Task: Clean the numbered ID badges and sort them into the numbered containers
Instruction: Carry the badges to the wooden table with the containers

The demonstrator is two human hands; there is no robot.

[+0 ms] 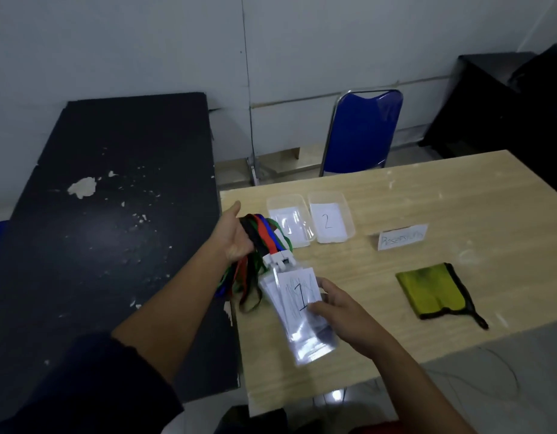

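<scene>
My left hand (233, 238) grips a bunch of lanyards (261, 233) in black, red, green and blue, held above the left end of the wooden table (427, 198). From their white clips hangs a stack of clear badge sleeves (297, 308); the top badge shows a scribbled-over "1". My right hand (336, 311) holds the stack from the right, thumb on the top badge. Two clear containers stand behind: container 1 (289, 222) and container 2 (330, 219), each with a numbered paper inside. A yellow-green cloth (433, 291) lies flat to the right.
A paper label (402, 237) with handwriting lies right of the containers. A black table (98, 214) with chipped paint adjoins on the left. A blue chair (361, 133) stands behind the wooden table, and dark furniture (502, 104) fills the far right corner.
</scene>
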